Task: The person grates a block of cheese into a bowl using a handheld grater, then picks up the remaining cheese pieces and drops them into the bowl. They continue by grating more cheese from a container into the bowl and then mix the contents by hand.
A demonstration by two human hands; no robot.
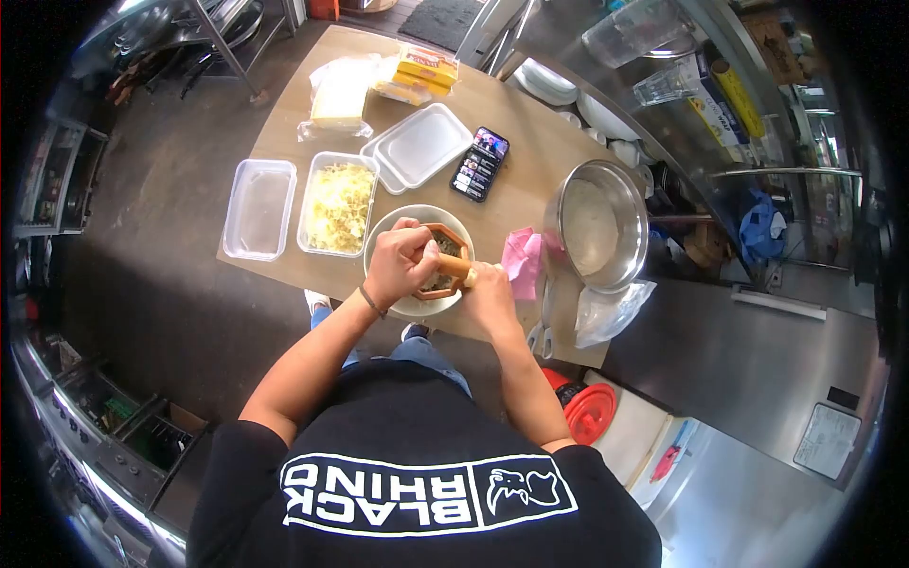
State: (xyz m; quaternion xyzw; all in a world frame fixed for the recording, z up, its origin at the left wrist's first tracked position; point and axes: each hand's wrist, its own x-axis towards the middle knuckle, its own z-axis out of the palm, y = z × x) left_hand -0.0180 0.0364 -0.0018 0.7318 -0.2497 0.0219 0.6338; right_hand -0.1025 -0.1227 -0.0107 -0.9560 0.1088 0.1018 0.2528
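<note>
While it sits inside a round metal bowl (393,225) at the near edge of the bench (530,142), a wooden mortar (445,248) of greenish paste is gripped at its rim by the left hand (401,262). The right hand (492,295) is wrapped around a pale pestle (458,268) lying across the mortar. A pink cloth (521,260) lies just right. A tub of shredded cheese (338,204) stands left, with a phone (480,163) beyond.

Only legible text: "BLACK RHINO", white with a rhino logo, upside down on black shirt (379,417), near side of wooden mortar (448,289). Yellow packets (423,68) and phone (480,163) beyond mortar: unreadable.
</note>
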